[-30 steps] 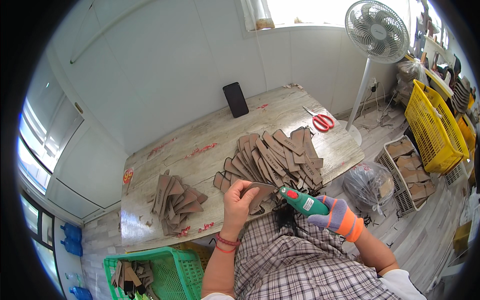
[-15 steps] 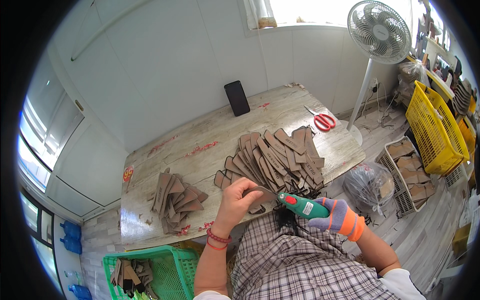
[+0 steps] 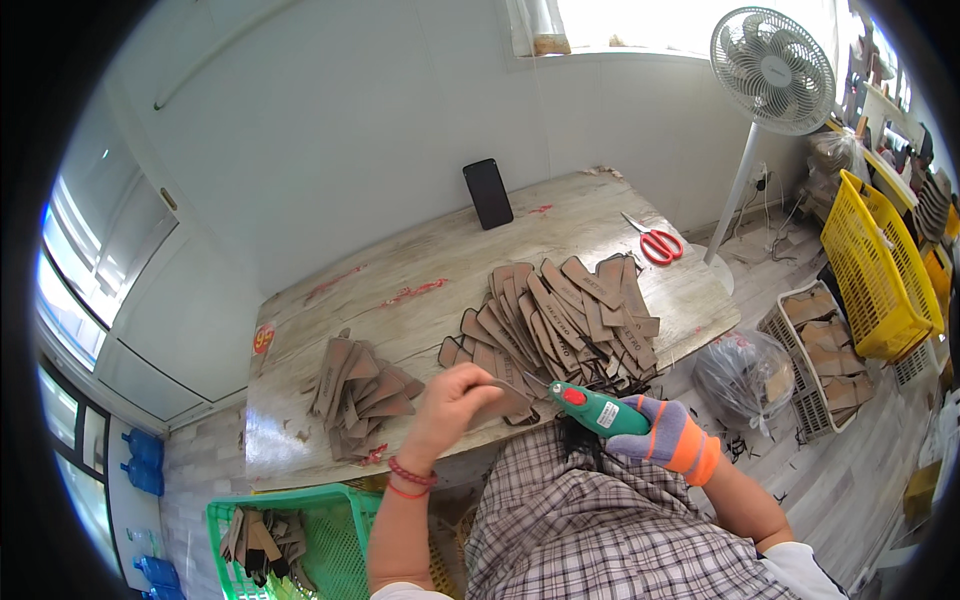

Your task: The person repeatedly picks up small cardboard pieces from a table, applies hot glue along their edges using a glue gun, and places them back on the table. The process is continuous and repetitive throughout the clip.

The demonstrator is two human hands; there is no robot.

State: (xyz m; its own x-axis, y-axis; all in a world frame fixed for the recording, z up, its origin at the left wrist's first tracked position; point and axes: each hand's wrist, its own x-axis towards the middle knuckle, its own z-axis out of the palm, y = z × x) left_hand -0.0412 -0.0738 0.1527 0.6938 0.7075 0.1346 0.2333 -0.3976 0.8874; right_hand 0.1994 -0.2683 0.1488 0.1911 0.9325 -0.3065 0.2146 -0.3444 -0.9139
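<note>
My bare left hand (image 3: 446, 408), with red bracelets at the wrist, pinches a flat brown fabric piece (image 3: 517, 405) at the table's near edge. In my right hand (image 3: 668, 436), gloved in grey and orange, is a green handheld electric cutter (image 3: 603, 410) with a red button. Its narrow tip points left toward the fabric piece; whether they touch I cannot tell. Beyond my hands, a fanned pile of brown strips with dark edges (image 3: 560, 315) covers the table's right part. Another heap of brown pieces (image 3: 360, 392) lies at the left. Black trimmings (image 3: 582, 440) hang at my lap.
Red-handled scissors (image 3: 661, 247) and a propped black phone (image 3: 487, 194) are on the table (image 3: 340, 300). A green crate (image 3: 345, 530) stands below left. At the right are a fan (image 3: 773, 72), a plastic bag (image 3: 742, 375), a white crate (image 3: 800, 410) and a yellow basket (image 3: 875, 270).
My left hand has drawn left, away from the cutter, with the fabric piece. The cutter has shifted slightly left. The whole view has moved a little.
</note>
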